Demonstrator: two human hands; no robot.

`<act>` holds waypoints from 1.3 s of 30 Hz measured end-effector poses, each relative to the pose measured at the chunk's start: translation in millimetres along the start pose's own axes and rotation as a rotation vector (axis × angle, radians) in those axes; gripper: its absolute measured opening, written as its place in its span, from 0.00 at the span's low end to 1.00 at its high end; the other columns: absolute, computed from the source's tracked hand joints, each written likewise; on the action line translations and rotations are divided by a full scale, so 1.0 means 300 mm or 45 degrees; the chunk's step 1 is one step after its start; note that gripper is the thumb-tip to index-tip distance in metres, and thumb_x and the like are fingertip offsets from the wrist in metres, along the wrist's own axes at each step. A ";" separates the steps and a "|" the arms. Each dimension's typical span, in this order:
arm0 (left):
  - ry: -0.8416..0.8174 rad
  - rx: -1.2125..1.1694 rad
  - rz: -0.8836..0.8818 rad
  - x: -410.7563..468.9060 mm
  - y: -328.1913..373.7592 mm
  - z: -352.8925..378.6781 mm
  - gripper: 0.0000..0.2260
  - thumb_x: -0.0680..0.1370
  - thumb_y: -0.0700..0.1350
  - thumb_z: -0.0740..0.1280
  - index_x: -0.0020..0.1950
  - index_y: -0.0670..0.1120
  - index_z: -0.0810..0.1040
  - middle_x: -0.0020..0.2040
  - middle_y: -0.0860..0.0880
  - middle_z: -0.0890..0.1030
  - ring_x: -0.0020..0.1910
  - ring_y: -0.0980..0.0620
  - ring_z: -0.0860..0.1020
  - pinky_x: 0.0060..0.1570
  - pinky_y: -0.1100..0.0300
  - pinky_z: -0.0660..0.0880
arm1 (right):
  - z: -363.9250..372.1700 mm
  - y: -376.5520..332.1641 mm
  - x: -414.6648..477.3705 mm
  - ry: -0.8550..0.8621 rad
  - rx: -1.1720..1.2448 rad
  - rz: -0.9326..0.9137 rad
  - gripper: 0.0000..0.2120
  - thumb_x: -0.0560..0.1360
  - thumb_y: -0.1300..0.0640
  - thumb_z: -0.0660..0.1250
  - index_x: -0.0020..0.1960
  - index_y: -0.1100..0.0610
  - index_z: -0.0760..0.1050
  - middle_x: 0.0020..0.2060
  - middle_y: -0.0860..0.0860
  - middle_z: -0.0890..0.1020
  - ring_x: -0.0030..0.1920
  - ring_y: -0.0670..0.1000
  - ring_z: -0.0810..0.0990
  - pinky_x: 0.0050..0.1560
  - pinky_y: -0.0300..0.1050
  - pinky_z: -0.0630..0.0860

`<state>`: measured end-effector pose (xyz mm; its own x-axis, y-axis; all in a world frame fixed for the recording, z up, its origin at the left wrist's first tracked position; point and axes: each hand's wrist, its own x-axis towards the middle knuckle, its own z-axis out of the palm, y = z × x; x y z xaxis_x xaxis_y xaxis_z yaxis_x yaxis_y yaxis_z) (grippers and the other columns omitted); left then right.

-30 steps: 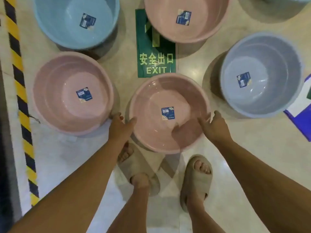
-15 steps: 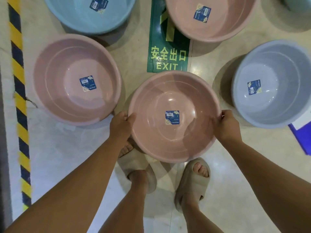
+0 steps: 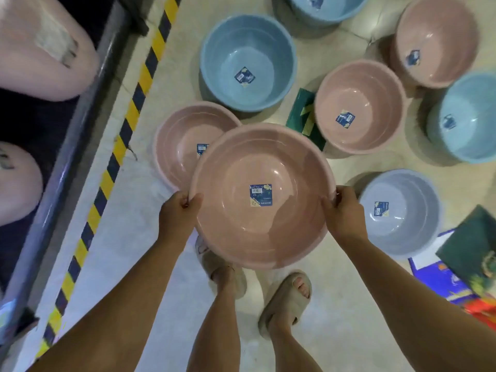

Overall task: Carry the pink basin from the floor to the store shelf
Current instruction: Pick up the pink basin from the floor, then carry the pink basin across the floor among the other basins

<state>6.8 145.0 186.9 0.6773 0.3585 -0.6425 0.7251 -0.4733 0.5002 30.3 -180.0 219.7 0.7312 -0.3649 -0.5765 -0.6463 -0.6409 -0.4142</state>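
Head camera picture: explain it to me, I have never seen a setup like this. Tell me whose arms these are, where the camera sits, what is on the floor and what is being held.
There is no machine here. A person wears a wide-angle camera on the head, so you look down along their own bare arms to their sandalled feet. The left hand and right hand grip opposite rims of a pink basin, lifted above the floor. More basins sit on the floor: pink ones, such as the one partly hidden behind it, blue ones and a grey one. A yellow-and-black striped line runs along the left, beside a dark shelf edge with pale basins on it.
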 end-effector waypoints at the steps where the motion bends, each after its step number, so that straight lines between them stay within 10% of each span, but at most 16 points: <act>1: 0.014 0.011 0.017 -0.003 0.003 -0.045 0.16 0.82 0.50 0.66 0.37 0.45 0.73 0.34 0.45 0.75 0.36 0.45 0.74 0.36 0.54 0.71 | 0.000 -0.050 -0.010 0.003 -0.012 -0.024 0.13 0.80 0.54 0.66 0.60 0.60 0.74 0.44 0.53 0.79 0.44 0.58 0.77 0.43 0.49 0.71; 26: 0.331 0.078 -0.312 0.538 -0.090 -0.255 0.10 0.83 0.49 0.66 0.45 0.46 0.80 0.39 0.45 0.82 0.41 0.45 0.77 0.38 0.59 0.67 | 0.480 -0.606 0.424 -0.135 -0.180 -0.197 0.03 0.81 0.53 0.67 0.49 0.51 0.77 0.44 0.50 0.81 0.41 0.52 0.80 0.40 0.44 0.77; 39: 0.295 0.077 -0.397 0.819 -0.395 -0.084 0.17 0.78 0.53 0.72 0.59 0.41 0.83 0.51 0.43 0.86 0.45 0.48 0.78 0.46 0.57 0.71 | 0.828 -0.469 0.624 -0.078 -0.343 -0.151 0.24 0.79 0.51 0.70 0.72 0.56 0.73 0.65 0.58 0.76 0.59 0.60 0.79 0.56 0.48 0.74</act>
<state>90.4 309.6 -15.7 0.4408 0.6613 -0.6069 0.8965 -0.3573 0.2619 203.8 9.6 -4.9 0.7782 -0.2405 -0.5801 -0.4699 -0.8358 -0.2838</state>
